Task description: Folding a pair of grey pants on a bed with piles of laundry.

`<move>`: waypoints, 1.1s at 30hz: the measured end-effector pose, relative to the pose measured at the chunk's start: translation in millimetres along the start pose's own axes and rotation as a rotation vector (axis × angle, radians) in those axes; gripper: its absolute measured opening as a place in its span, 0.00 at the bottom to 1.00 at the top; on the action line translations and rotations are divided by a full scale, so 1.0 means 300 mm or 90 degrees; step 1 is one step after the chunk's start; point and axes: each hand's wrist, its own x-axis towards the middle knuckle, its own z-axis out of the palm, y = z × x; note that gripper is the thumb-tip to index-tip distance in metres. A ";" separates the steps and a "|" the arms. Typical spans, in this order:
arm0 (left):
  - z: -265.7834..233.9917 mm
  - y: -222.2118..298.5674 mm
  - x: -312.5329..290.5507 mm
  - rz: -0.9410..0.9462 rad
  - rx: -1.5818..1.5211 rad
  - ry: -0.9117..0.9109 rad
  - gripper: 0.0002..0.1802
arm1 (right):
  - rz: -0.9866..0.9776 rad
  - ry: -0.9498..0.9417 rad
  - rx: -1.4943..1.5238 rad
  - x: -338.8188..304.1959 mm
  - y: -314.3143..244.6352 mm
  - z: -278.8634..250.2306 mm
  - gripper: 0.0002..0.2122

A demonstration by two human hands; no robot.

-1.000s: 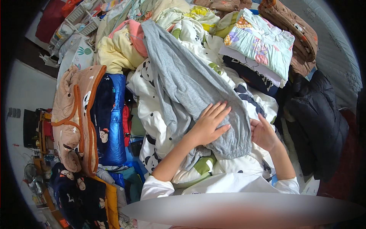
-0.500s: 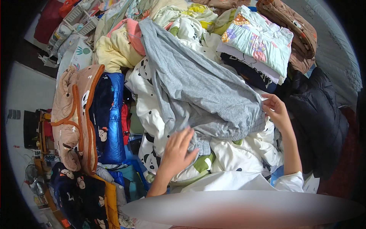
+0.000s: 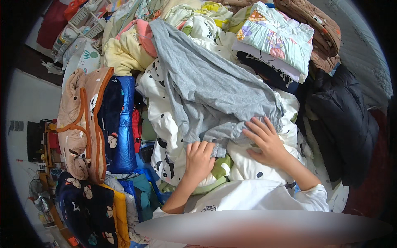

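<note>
Grey trousers (image 3: 215, 87) with a gathered elastic waistband lie spread and wrinkled over a white panda-print quilt (image 3: 163, 128). At their lower left edge, my left hand (image 3: 198, 162) has its fingers curled down on the cloth; the fingertips are partly hidden. My right hand (image 3: 266, 142) rests flat by the waistband, fingers spread, touching the fabric and holding nothing. One leg of the trousers stretches toward the far side of the heap.
Folded brown blankets (image 3: 84, 128) and a blue shiny padded item (image 3: 126, 128) stand at left. Folded clothes (image 3: 275, 35) are stacked at far right, with a black puffer jacket (image 3: 341, 124) nearer. A pale yellow garment (image 3: 126, 53) lies beyond the quilt.
My right hand has come off the waistband's right corner and moved left and nearer, now flat on the cloth. The left hand has settled at the lower edge, fingers curling. The waistband has shifted slightly.
</note>
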 end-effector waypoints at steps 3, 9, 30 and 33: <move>-0.009 -0.026 0.012 0.065 -0.029 0.035 0.18 | 0.033 0.020 -0.029 0.031 0.021 0.002 0.38; -0.143 -0.100 0.049 0.197 -0.187 0.159 0.17 | 0.018 0.075 -0.009 0.055 0.111 0.011 0.40; 0.109 0.163 0.050 0.443 -0.217 -0.150 0.21 | 0.074 -0.109 -0.150 -0.129 0.211 -0.189 0.31; 0.130 0.139 0.059 0.397 -0.238 -0.123 0.25 | 0.073 -0.154 -0.084 -0.113 0.112 -0.164 0.36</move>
